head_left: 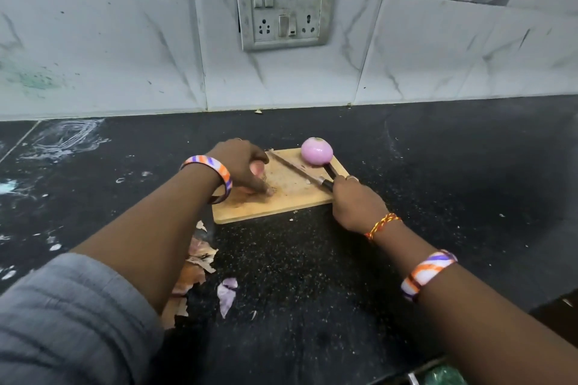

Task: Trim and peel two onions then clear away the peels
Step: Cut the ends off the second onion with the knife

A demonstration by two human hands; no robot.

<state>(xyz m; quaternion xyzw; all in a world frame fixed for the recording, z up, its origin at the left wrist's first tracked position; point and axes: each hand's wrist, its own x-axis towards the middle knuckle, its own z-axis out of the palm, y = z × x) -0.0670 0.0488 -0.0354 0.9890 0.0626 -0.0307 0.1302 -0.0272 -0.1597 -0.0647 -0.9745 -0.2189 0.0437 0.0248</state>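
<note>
On the black speckled desk (pixel 312 259), near its back edge below the tiled wall, lay a wooden cutting board (pixel 281 200). A peeled onion (pixel 316 151), pale purple and trimmed at the top, sat on the board's far right corner. A knife (pixel 297 170) lay across the board with its blade running diagonally from the far left corner toward the right edge, the onion just beside the blade. The right hand (pixel 358 205) was at the board's near right corner, its grip curled around the knife's dark handle. The left hand (pixel 247 167) rested on the board's left part, fingers curled downward; something pale pink showed beneath the palm, but whether its grip held that item could not be determined. Loose brown and purple peels (pixel 200 262) lay on the desk off the board's near left corner, partly hidden beneath the left forearm. Both wrists carried striped orange, purple and white bangles. A switch and socket panel (pixel 283 8) was fixed to the wall behind the board.
</note>
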